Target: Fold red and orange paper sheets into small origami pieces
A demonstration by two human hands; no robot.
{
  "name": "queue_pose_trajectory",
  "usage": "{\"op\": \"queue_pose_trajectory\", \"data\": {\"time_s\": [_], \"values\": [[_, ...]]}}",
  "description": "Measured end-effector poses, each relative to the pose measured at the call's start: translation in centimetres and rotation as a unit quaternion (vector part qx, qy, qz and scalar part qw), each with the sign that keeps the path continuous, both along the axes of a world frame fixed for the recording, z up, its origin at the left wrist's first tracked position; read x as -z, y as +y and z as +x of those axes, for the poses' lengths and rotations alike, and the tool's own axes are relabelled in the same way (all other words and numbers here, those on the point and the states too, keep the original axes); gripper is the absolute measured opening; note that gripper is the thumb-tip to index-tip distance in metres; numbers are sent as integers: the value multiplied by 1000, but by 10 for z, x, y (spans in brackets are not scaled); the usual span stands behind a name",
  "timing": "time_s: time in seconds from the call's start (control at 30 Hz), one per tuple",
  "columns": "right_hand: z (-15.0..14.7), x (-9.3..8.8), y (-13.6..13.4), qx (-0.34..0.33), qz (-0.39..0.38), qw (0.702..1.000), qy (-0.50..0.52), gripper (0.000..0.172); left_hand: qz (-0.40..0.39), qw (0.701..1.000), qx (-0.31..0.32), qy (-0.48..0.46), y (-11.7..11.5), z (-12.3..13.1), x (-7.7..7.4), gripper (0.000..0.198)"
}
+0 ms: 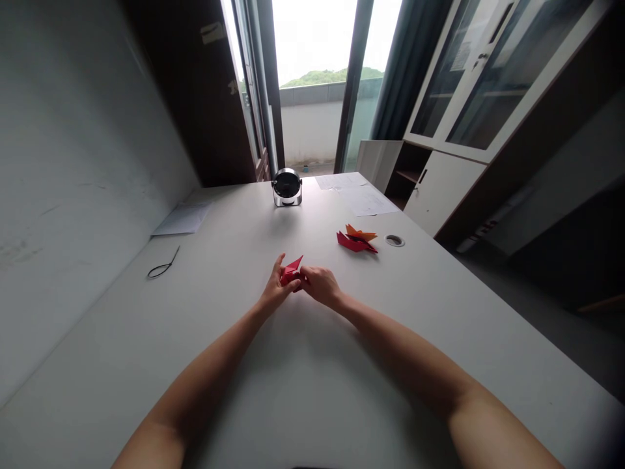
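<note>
A small piece of folded red paper (pixel 292 268) is held between my two hands, just above the white table. My left hand (pixel 276 284) grips its left side, with the thumb in front and one finger pointing up. My right hand (pixel 318 284) pinches the right side with curled fingers. A pointed red flap sticks up between the hands, while the lower part of the paper is mostly covered by fingers. Farther off to the right lie folded paper pieces, a red one (pixel 352 243) and an orange one (pixel 362 234), close against each other.
On the white table (pixel 146 352) stands a round black and silver device (pixel 287 187) at the back. Paper sheets (pixel 368 200) lie back right, more papers (pixel 183 219) back left. A black cable tie (pixel 163 264) is at left, a cable hole (pixel 394 240) at right. A wall borders the left.
</note>
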State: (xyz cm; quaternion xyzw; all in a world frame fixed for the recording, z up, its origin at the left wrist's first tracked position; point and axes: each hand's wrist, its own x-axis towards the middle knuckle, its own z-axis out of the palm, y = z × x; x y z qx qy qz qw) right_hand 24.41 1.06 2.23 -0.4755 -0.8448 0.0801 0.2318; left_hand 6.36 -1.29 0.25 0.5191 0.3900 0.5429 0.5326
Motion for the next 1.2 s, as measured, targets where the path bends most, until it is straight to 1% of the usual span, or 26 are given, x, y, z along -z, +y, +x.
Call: {"op": "queue_pose_trajectory", "data": {"time_s": [0.1, 0.2, 0.3, 0.37, 0.47, 0.57, 0.63, 0.67, 0.73, 0.83, 0.9, 0.93, 1.03, 1.13, 1.2], "values": [[-1, 2, 2, 14, -26, 998, 56, 13, -16, 999, -33, -29, 2, -2, 1, 81], [-1, 5, 6, 18, -60, 989, 136, 11, -11, 997, -47, -67, 4, -3, 0, 60], [1, 9, 11, 9, -106, 968, 229, 16, -16, 991, -59, -118, 6, -4, -2, 38], [1, 12, 15, 8, -137, 949, 285, 18, -34, 986, -68, -145, 8, -6, -3, 27], [2, 17, 22, 16, -175, 921, 347, 22, -64, 980, -78, -174, 11, -9, -2, 23], [4, 20, 27, 9, -208, 896, 391, 26, -80, 972, -82, -205, 14, -12, 0, 31], [5, 22, 29, -3, -220, 890, 400, 28, -82, 968, -84, -220, 15, -13, 1, 37], [6, 23, 29, -5, -216, 893, 395, 28, -82, 968, -86, -223, 15, -13, 1, 39], [8, 24, 28, 3, -179, 913, 366, 25, -81, 968, -90, -221, 15, -13, 2, 40], [9, 22, 23, 12, -74, 952, 297, 13, -80, 967, -115, -211, 15, -13, 3, 43], [9, 18, 18, -17, 3, 969, 246, 10, -80, 965, -133, -209, 16, -14, 5, 44], [9, 15, 16, -38, 40, 974, 218, 12, -80, 965, -139, -209, 17, -14, 6, 44], [9, 8, 10, -90, 123, 980, 131, 23, -77, 964, -148, -205, 18, -15, 9, 44], [9, 2, 6, -122, 171, 975, 68, 21, -74, 965, -152, -200, 18, -15, 9, 42], [8, -1, 4, -139, 184, 972, 46, 20, -70, 966, -159, -194, 18, -15, 8, 39]]}}
